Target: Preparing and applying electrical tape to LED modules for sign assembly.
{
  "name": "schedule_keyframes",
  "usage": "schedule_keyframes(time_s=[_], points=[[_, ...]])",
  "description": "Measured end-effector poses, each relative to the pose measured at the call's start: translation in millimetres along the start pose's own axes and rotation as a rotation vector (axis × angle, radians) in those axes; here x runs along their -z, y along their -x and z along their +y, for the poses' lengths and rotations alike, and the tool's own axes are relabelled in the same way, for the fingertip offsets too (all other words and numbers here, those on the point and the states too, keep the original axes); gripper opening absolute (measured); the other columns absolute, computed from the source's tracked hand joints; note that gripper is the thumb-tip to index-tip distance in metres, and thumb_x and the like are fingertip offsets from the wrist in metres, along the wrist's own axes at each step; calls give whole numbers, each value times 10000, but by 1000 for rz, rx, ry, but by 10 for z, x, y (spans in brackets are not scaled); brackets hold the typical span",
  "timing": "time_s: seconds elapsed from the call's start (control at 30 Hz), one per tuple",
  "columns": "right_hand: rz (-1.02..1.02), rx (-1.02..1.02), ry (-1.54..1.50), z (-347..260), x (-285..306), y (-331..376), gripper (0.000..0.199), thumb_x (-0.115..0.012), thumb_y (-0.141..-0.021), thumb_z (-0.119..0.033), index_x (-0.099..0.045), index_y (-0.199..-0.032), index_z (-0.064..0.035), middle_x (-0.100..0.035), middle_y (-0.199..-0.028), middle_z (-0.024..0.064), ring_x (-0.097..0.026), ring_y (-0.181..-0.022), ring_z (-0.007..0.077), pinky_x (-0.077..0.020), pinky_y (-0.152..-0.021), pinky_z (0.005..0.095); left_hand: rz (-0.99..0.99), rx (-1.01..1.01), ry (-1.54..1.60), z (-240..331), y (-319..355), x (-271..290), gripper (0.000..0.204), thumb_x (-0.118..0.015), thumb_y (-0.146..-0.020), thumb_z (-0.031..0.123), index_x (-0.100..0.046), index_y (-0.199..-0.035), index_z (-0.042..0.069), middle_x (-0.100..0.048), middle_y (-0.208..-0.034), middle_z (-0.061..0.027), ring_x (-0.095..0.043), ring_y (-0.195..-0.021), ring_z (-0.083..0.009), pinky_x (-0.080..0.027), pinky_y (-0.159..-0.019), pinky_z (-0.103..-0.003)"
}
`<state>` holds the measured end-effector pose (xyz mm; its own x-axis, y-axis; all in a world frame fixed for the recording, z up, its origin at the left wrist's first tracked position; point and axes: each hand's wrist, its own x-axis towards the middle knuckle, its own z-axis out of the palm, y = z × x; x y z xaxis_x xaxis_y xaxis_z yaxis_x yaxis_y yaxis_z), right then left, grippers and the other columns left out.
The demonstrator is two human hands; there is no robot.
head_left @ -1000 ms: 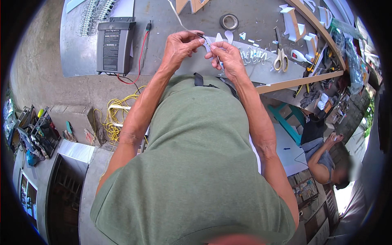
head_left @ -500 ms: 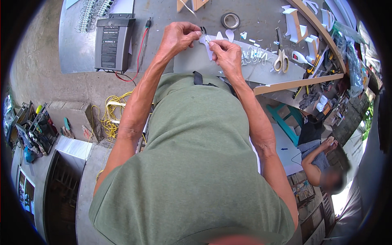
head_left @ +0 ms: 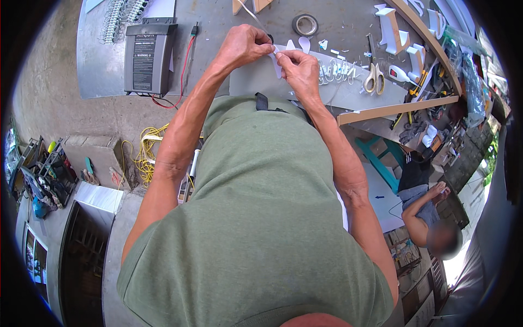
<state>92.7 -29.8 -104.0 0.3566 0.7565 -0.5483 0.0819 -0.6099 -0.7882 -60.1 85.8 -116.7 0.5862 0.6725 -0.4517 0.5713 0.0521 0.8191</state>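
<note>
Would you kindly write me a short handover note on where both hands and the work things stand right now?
Left hand: pinching one end of a small white piece above the grey worktable.
Right hand: pinching the same piece from the other side; both hands meet on it.
Nearby: scissors to the right, a tape roll beyond the hands, a black power supply box to the left with a red lead, and white scraps on the table.
Done: the piece is lifted and held.
Left: the fingers hide what is being done to it, so check first.

Both hands, left hand (head_left: 243,46) and right hand (head_left: 298,67), pinch a small white piece (head_left: 276,61) (above the grey table (head_left: 218,22)).
</note>
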Motion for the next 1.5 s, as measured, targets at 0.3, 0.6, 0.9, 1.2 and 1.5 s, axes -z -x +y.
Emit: schedule_keyframes(time_s=[0.3, 0.6, 0.9, 1.2, 1.5], points=[[-26, 50, -22, -54, -19, 131, 304, -739, -881, -87, -649, -1142, 41, -702, -709, 96, -647, -565, 102, -485, -502, 244, 24, -147, -247, -29, -43, -49, 324, -660, -872, 279, -733, -956, -25, -696, -796, -216, -667, -747, -378, -510, -697, -435], [60, 587, 338, 62, -6, 109, 222, -735, -831, -41, -648, -1035, -18, -654, -862, 116, -662, -648, 225, -532, -561, 360, -66, -113, -241, -18, -97, 19, 335, -662, -868, 283, -726, -973, -29, -697, -815, -223, -673, -755, -369, -509, -708, -436], [164, 642, 384, 176, -106, 77, 106, -713, -824, -39, -658, -913, -21, -633, -811, 122, -644, -654, 255, -507, -588, 386, -65, -149, -192, -56, -101, 24, 310, -675, -835, 277, -754, -967, 8, -713, -869, -225, -687, -832, -407, -530, -764, -461], [234, 607, 313, 248, -157, 26, 53, -728, -802, -48, -679, -816, -35, -617, -736, 99, -614, -582, 228, -495, -546, 352, 58, -244, -59, -160, 60, 20, 252, -700, -915, 190, -757, -1107, 37, -731, -815, -64, -605, -710, -106, -495, -656, -284], [255, 632, 297, 257, -168, 9, 38, -732, -785, -48, -699, -792, -30, -627, -718, 104, -617, -595, 246, -494, -558, 370, 86, -169, -24, -178, 50, -7, 324, -754, -904, 305, -768, -1051, 17, -723, -801, -45, -586, -702, -93, -491, -647, -279]])
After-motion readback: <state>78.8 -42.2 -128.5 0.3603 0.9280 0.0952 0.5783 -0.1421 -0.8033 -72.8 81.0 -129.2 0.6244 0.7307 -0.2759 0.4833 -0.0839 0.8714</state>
